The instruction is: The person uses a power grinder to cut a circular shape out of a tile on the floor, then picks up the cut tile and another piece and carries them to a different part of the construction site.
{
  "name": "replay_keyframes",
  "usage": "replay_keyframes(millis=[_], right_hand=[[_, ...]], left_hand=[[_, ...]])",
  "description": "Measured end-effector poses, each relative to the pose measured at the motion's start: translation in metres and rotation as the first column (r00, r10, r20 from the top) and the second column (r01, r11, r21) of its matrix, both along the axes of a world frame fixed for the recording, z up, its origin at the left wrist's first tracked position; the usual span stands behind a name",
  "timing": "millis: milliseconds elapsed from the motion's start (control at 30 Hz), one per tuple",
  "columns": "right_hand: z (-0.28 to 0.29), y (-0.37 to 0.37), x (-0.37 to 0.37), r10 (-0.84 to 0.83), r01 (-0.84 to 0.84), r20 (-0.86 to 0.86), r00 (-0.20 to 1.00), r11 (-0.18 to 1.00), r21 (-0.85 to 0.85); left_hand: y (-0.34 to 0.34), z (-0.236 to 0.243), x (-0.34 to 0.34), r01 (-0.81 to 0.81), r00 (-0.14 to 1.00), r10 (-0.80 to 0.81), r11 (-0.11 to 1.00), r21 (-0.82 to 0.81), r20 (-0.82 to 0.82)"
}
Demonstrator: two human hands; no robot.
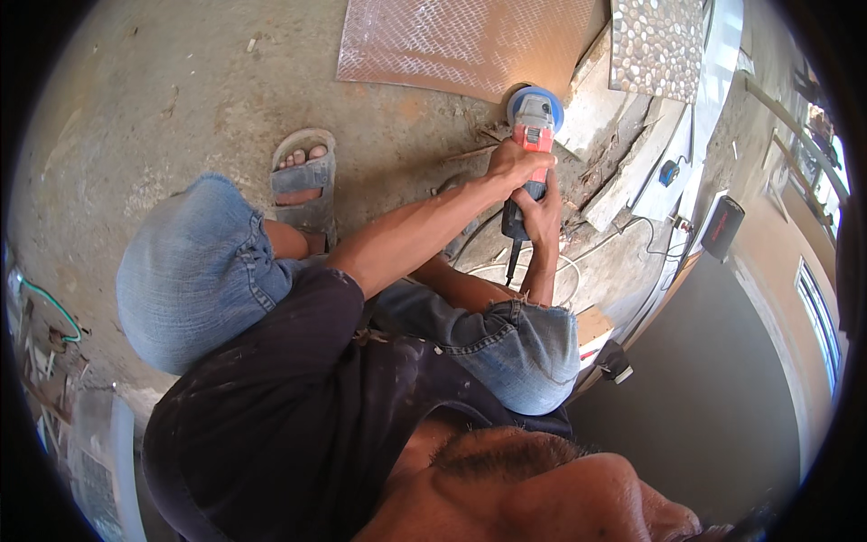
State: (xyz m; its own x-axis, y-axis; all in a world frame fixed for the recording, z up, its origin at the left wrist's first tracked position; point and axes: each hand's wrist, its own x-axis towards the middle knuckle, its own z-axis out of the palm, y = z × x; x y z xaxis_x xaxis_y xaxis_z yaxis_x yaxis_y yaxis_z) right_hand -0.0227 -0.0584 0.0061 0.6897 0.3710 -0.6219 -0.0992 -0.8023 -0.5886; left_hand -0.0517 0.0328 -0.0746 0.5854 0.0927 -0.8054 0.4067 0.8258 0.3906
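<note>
An angle grinder [533, 140] with a red and black body and a blue disc is in both my hands. My left hand [519, 167] wraps round its red front part. Behind it, my right hand [542, 212] closes round the black rear handle, where the cord leaves. The disc end lies at the near right corner of a large brown patterned tile [452, 45], overlapping its edge. Whether the disc is turning or touching the tile I cannot tell.
A pebble-patterned tile [657, 45] lies to the right, above broken boards [632, 163]. Nearby are a blue tape measure [668, 172], a black box [722, 228] and loose cables [650, 233]. My sandalled foot [304, 181] stands left of the grinder on the concrete floor.
</note>
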Motion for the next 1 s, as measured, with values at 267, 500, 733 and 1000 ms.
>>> replay_keyframes(millis=[267, 500, 733, 1000], right_hand=[[-0.003, 0.001, -0.007, -0.024, 0.024, -0.004, 1.0, 0.999, 0.037], [-0.001, 0.004, -0.002, 0.032, -0.032, -0.004, 0.999, 0.999, -0.005], [-0.006, -0.003, -0.003, -0.006, 0.006, -0.013, 1.0, 1.0, 0.026], [-0.002, 0.006, 0.003, 0.056, -0.056, -0.009, 0.998, 0.998, 0.005]], left_hand=[[0.0, -0.003, -0.005, 0.015, 1.0, -0.014, 0.999, 0.029, -0.018], [0.002, -0.004, -0.006, -0.033, 0.999, 0.033, 0.999, -0.014, -0.007], [-0.002, -0.002, -0.005, -0.037, 0.999, 0.037, 0.999, 0.017, -0.003], [-0.001, -0.008, -0.003, -0.065, 0.998, 0.065, 0.998, -0.001, -0.025]])
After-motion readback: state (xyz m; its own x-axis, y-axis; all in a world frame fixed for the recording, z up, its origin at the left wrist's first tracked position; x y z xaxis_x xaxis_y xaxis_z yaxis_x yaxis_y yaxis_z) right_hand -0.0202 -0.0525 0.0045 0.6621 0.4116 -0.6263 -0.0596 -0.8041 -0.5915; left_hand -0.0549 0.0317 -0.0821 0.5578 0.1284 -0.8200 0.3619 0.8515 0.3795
